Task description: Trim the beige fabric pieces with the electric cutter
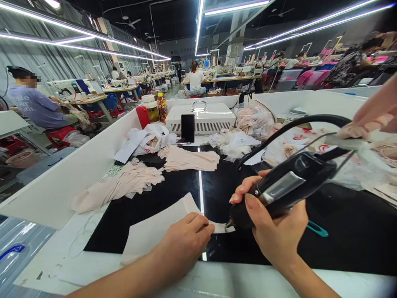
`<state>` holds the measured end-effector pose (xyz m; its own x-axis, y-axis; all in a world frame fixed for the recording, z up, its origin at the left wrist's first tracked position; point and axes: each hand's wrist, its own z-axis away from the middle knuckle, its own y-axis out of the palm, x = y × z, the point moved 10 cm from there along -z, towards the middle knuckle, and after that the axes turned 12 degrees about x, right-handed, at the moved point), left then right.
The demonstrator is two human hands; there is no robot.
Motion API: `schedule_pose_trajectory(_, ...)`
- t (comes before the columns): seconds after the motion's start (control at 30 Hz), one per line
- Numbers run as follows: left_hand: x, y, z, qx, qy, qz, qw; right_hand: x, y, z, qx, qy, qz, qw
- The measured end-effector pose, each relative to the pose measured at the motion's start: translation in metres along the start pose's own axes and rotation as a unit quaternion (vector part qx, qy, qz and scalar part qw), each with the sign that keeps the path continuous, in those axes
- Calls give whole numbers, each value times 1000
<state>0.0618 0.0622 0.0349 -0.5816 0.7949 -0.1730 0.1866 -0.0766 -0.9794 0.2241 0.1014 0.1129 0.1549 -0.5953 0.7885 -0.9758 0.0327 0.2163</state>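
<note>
My right hand (pixel 276 223) is wrapped round a black handheld power tool (pixel 288 182) with a silver plate on its side. Its small metal tip points down to the left and meets a narrow strip at the end of a pale fabric piece (pixel 158 223). My left hand (pixel 186 238) pinches and presses that strip to the black work surface (pixel 173 188), just left of the tip. A black cable (pixel 297 122) arches from the tool's back end. Near that end is a blurred, hand-like shape (pixel 369 116); whose it is I cannot tell.
Pale fabric stacks (pixel 192 159) and a loose fabric heap (pixel 124 182) lie beyond my left hand. A phone (pixel 187 128) leans against a vented white box (pixel 204 116). Plastic bags (pixel 254 116) line the back. A teal tool (pixel 318 228) lies right of my right hand. Low white walls (pixel 62 194) border the table.
</note>
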Motion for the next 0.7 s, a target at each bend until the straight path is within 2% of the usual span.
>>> schedule_pose_trajectory(0.13, 0, 1, 4, -12, 1, 16, 1000, 0, 2, -2, -6, 5, -9, 1000)
schedule_pose_trajectory(0.43, -1, -6, 4, -31, -2, 12, 999, -6, 25, -7, 21, -7, -29, 999)
schedule_pose_trajectory(0.7, 1, -12, 6, -55, -29, 9, 998, -7, 25, -8, 21, -1, -4, 1000)
